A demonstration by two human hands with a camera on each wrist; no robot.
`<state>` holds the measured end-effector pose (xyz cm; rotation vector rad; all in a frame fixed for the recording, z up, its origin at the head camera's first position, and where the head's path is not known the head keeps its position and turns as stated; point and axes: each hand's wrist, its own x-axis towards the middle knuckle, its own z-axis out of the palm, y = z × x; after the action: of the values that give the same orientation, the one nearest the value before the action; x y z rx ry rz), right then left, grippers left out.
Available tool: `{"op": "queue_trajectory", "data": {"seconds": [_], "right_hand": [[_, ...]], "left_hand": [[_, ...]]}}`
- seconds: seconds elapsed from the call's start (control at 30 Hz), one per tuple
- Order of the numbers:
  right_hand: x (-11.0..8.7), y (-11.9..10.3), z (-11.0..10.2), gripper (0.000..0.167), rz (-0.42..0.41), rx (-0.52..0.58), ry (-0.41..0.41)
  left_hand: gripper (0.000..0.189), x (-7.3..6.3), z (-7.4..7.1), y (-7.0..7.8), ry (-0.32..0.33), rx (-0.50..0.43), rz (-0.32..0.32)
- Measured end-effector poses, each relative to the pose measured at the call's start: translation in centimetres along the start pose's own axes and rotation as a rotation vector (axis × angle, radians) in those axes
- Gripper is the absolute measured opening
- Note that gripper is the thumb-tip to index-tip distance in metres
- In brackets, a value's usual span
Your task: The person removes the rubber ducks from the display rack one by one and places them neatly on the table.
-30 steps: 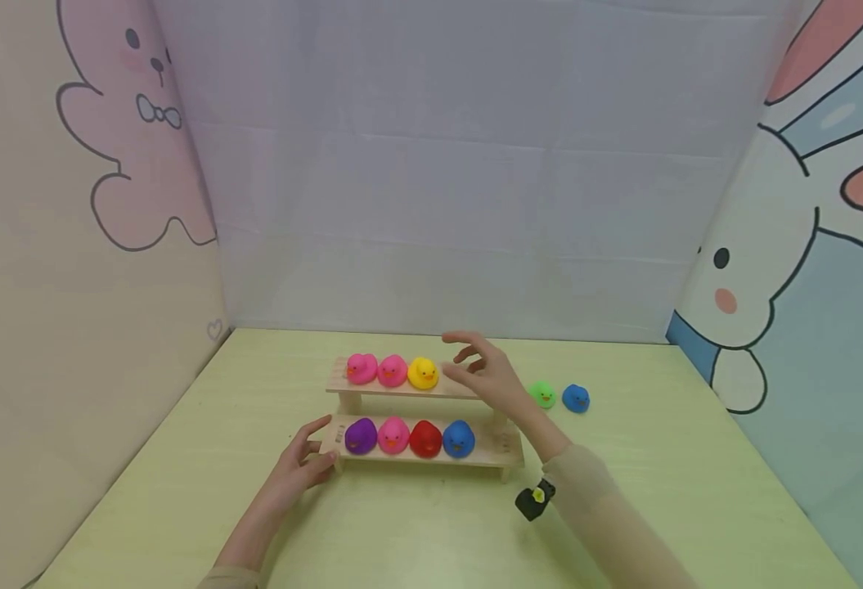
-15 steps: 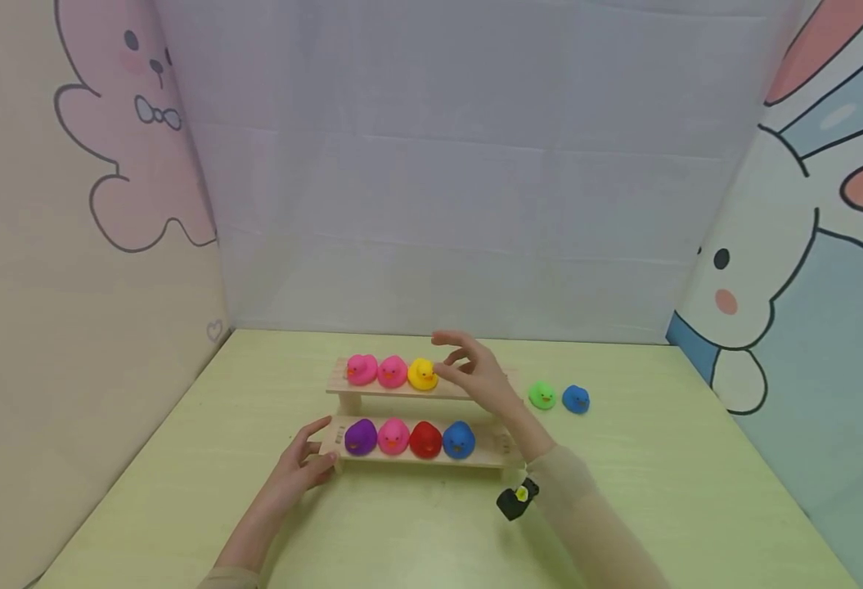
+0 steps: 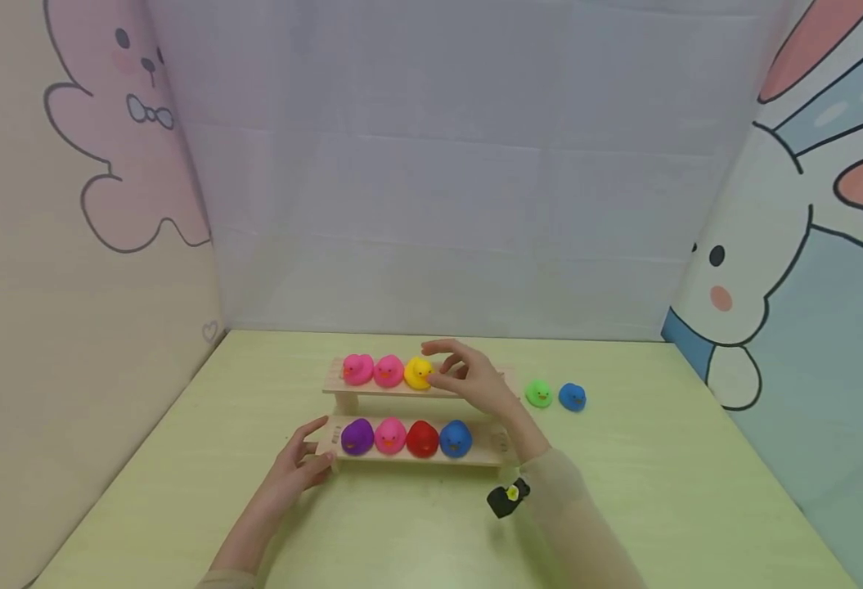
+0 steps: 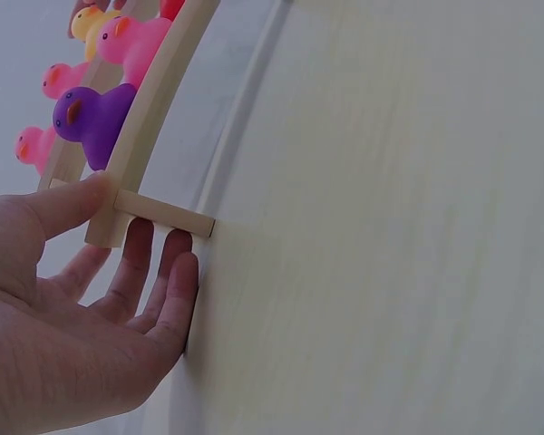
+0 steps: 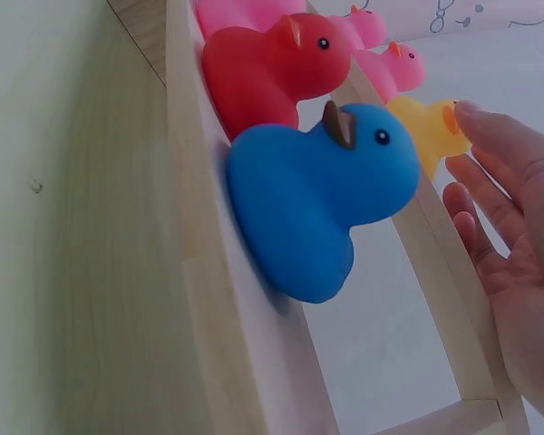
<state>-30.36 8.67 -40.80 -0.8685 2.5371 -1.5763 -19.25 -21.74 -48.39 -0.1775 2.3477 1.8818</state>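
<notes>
A two-step wooden rack [image 3: 486, 458] stands mid-table with rubber ducks on both steps. My left hand [image 3: 294, 470] holds its left end, thumb on the lower step and fingers against the leg, as the left wrist view shows. On the upper step, my right hand [image 3: 475, 383] pinches a yellow rubber duck [image 3: 418, 373] between thumb and fingers; the fingers partly hide it. Left of it sit two pink ducks [image 3: 388, 371]. The lower step bears a purple duck [image 3: 357, 438], a pink duck [image 3: 390, 436], a red duck [image 3: 422, 439] and a blue duck [image 5: 299, 181].
Right of the rack, a green duck [image 3: 538, 393] and another blue duck [image 3: 573, 397] lie on the pale table [image 3: 659, 491]. A white curtain [image 3: 402, 204] hangs behind. Printed side walls border the table. A small black device [image 3: 508, 497] sits at my right wrist.
My right hand has moved left along the upper step to the yellow duck, and its thumb and fingers have closed about it. The left hand keeps its hold on the rack.
</notes>
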Motion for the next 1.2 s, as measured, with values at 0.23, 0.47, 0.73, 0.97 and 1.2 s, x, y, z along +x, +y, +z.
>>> {"op": "queue_trajectory", "data": {"seconds": [0.23, 0.47, 0.73, 0.97, 1.2], "right_hand": [[-0.01, -0.26, 0.16, 0.043, 0.029, -0.007, -0.014], [0.01, -0.24, 0.47, 0.041, 0.036, -0.009, -0.011], [-0.01, -0.28, 0.59, 0.038, 0.048, -0.021, -0.007], [-0.06, -0.32, 0.55, 0.04, 0.062, -0.023, -0.008], [-0.12, -0.25, 0.61, 0.039, 0.06, -0.029, 0.0]], "left_hand": [[0.062, 0.01, -0.12, 0.14, -0.008, -0.005, 0.01], [0.062, -0.19, -0.2, 0.14, -0.021, -0.003, 0.018], [0.063, -0.09, -0.2, 0.01, -0.024, -0.001, 0.015], [0.062, -0.08, -0.12, 0.0, -0.023, 0.004, 0.012], [0.062, 0.09, -0.05, -0.03, -0.008, 0.003, -0.004]]}}
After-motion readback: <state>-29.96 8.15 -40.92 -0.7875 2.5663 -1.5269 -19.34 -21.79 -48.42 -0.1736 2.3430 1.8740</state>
